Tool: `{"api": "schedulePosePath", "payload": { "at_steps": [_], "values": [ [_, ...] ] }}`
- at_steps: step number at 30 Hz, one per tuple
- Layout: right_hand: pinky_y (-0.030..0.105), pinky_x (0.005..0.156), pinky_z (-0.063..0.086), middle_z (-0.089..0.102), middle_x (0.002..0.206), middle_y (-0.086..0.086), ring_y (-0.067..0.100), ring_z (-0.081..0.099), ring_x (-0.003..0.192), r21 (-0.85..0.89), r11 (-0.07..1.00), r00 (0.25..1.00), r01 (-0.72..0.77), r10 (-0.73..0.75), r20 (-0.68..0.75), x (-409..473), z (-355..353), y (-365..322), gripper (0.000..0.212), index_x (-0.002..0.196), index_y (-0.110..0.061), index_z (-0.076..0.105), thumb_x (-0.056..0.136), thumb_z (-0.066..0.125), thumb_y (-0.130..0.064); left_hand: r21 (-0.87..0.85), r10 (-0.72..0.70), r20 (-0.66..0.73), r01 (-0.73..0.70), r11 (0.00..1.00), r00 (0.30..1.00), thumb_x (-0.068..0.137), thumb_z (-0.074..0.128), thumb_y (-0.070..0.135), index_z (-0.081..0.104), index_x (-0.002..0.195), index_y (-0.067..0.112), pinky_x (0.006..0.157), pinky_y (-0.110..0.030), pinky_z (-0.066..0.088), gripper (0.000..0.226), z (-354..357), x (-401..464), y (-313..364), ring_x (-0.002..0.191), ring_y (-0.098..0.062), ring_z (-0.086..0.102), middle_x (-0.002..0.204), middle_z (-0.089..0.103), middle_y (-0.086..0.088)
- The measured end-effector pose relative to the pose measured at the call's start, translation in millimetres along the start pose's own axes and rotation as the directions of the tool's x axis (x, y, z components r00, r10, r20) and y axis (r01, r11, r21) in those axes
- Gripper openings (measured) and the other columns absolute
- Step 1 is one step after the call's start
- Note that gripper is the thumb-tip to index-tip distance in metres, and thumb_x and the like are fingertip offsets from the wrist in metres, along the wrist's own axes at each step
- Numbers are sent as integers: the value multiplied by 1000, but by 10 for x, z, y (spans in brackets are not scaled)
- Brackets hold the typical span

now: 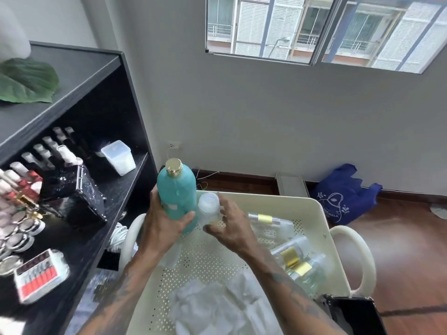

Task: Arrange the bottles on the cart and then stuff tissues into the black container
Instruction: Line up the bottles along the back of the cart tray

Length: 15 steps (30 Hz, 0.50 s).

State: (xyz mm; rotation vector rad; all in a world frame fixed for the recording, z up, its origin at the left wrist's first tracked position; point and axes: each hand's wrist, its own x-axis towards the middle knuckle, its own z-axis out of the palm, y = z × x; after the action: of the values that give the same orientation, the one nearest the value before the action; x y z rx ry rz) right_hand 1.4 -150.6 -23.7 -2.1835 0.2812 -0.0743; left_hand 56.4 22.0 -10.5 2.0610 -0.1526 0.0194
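My left hand [161,221] grips a tall teal bottle [177,189] with a gold cap, held upright over the far left corner of the cream perforated cart tray [312,209]. Right beside it, my right hand [231,226] is wrapped around a small clear bottle [209,205] with a translucent cap. Several clear bottles with gold bands [290,252] lie on their sides along the tray's right side. A heap of white tissues [217,303] fills the near part of the tray. A black container [353,313] stands open at the tray's near right corner.
A black shelf unit [101,76] stands at the left with nail polish bottles, a glittery black case [72,197], round tins and a clear plastic tub [118,157]. A blue bag [343,194] lies on the wooden floor by the wall, under a window.
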Motion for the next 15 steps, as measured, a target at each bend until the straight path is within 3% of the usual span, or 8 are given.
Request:
{"api": "schedulePosePath", "payload": {
  "at_steps": [2, 4, 5, 7, 9, 11, 13, 15],
  "values": [
    [38, 107, 42, 47, 140, -1, 16, 47, 125, -38, 999, 999, -30, 31, 10, -41, -256, 63, 76, 147, -22, 33, 82, 72, -24, -37, -97, 52, 99, 994, 994, 71, 86, 24, 17, 152, 23, 105, -48, 44, 106, -16, -145, -1, 133, -25, 45, 146, 45, -3],
    [32, 102, 42, 50, 138, -2, 14, 47, 121, -241, 969, 998, -47, 35, -52, -42, -649, 213, 57, 140, -23, 44, 86, 62, -21, -94, -117, -71, 110, 989, 991, 76, 81, 27, 27, 146, 26, 103, -43, 46, 89, 7, -436, 81, 129, -19, 48, 142, 47, 2],
    [32, 103, 41, 50, 137, -1, 16, 46, 122, -381, 920, 996, -91, 73, -59, -28, -854, 307, 53, 139, -24, 47, 87, 59, -19, -90, -66, -167, 52, 995, 984, 78, 78, 27, 37, 138, 27, 95, -37, 51, 73, 26, -594, 149, 118, -13, 53, 130, 50, 7],
    [37, 107, 38, 46, 142, 2, 22, 42, 129, -627, 749, 967, -216, 254, -29, 4, -1185, 468, 55, 141, -25, 44, 89, 56, -18, 51, 177, -273, -169, 984, 946, 81, 73, 22, 49, 124, 27, 83, -27, 52, 49, 91, -807, 287, 102, -8, 54, 112, 50, 11],
    [38, 107, 41, 41, 148, 4, 24, 42, 131, -718, 650, 920, -251, 390, 31, 14, -1307, 614, 61, 146, -25, 39, 87, 53, -15, 292, 488, -161, -431, 854, 858, 82, 69, 12, 58, 120, 19, 86, -29, 51, 40, 191, -801, 404, 101, -16, 55, 112, 54, 3],
    [33, 104, 44, 40, 149, 5, 23, 46, 129, -699, 676, 893, -234, 434, 120, -13, -1300, 679, 67, 148, -23, 36, 85, 55, -13, 505, 681, 100, -627, 593, 725, 77, 71, 3, 65, 119, 12, 86, -36, 53, 43, 323, -636, 509, 103, -26, 60, 115, 62, -8],
    [32, 104, 44, 44, 148, 4, 21, 48, 128, -674, 708, 899, -211, 412, 151, -35, -1287, 712, 66, 146, -20, 38, 84, 61, -14, 607, 667, 286, -669, 429, 688, 70, 73, -5, 67, 120, 5, 84, -40, 56, 50, 420, -465, 587, 105, -31, 64, 119, 66, -16],
    [33, 102, 45, 51, 142, 3, 20, 52, 123, -664, 725, 920, -184, 364, 143, -35, -1309, 720, 64, 141, -19, 43, 82, 68, -19, 671, 600, 368, -649, 357, 710, 67, 73, -10, 67, 118, -1, 82, -40, 59, 52, 444, -319, 606, 103, -32, 66, 117, 67, -20]
  ]
}}
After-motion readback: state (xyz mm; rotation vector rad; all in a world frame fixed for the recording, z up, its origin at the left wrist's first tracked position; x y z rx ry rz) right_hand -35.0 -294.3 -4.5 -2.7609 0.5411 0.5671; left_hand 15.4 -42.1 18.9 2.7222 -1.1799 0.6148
